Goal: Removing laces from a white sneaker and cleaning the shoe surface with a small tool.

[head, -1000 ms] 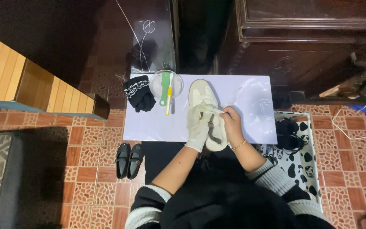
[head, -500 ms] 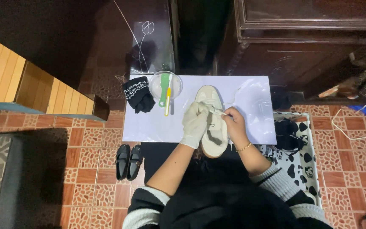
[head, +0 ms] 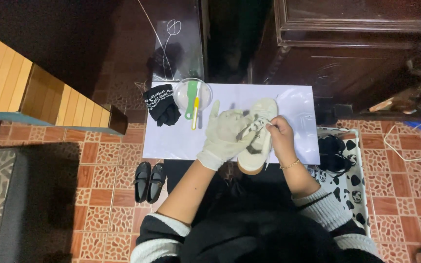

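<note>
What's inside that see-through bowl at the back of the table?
In the bowl lie a green brush and a yellow-handled tool, with their ends poking over the rim. Whether there's water or anything under them can't be seen.

Black cloth (head: 161, 104) beside bowl (head: 192, 93) (brushes inside).

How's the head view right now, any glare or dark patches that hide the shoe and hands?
Head view: the white table top is bright but not blown out; the white shoe, gloved left hand and bare right hand show sharp; the upper corners and cabinet sink into shadow.
</note>
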